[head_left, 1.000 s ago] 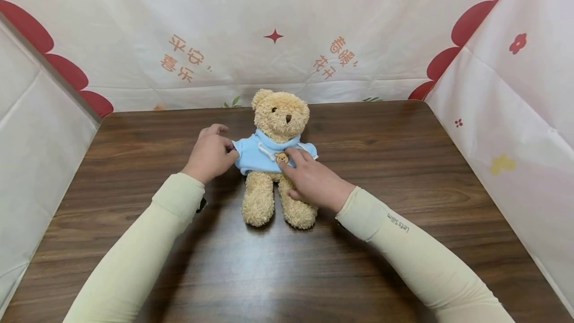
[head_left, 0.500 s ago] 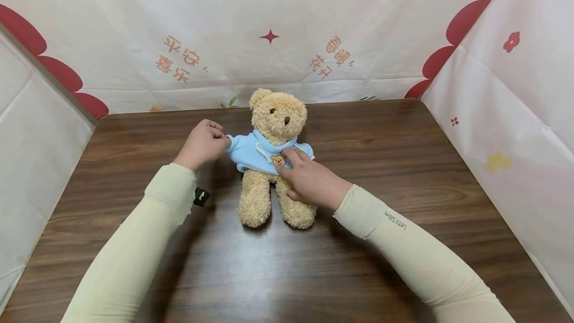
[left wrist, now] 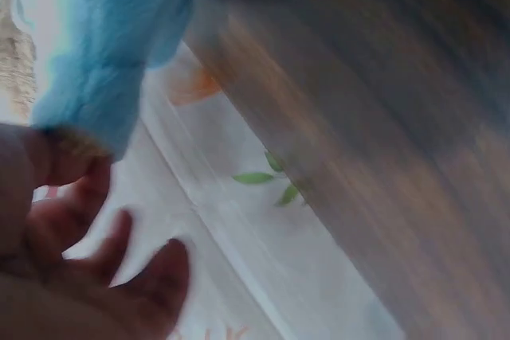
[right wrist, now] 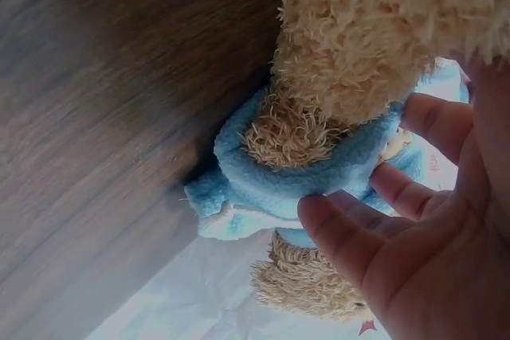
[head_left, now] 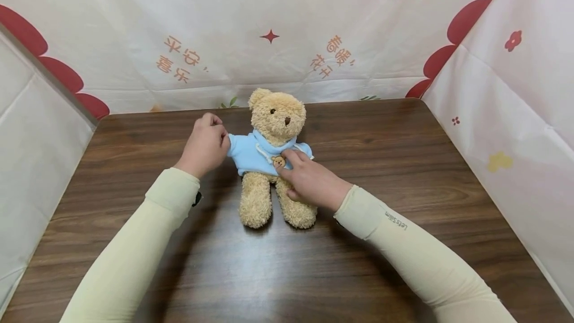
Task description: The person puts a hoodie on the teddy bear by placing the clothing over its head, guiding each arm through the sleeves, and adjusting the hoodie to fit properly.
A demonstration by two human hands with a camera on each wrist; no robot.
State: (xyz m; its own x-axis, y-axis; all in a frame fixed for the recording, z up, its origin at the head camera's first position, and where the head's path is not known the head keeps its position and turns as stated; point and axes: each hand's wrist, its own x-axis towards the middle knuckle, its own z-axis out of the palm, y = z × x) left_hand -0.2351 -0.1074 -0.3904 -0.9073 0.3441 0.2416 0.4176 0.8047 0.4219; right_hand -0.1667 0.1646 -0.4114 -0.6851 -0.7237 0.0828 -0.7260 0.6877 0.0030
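A tan teddy bear (head_left: 278, 113) in a light blue hoodie (head_left: 251, 156) sits upright, facing me, both legs stretched forward. My left hand (head_left: 206, 146) is at the end of the sleeve on the bear's left-of-view side. In the left wrist view, thumb and index finger pinch the furry paw (left wrist: 76, 141) just below the sleeve cuff (left wrist: 88, 93), the other fingers loosely bent. My right hand (head_left: 314, 178) rests on the hoodie's front, by the small bear-face patch (head_left: 279, 161). From the right wrist, its extended fingertips (right wrist: 319, 212) touch the hoodie near its hem.
A dark wood-grain table (head_left: 394, 183) lies under the bear. White printed cloth (head_left: 233, 24) stands behind it and along both sides, with red scalloped trim (head_left: 466, 24) near the corners.
My left hand has moved a little away from me, its fingers now at the sleeve's end, and the bear's arm stands further out. My right hand stays on the hoodie.
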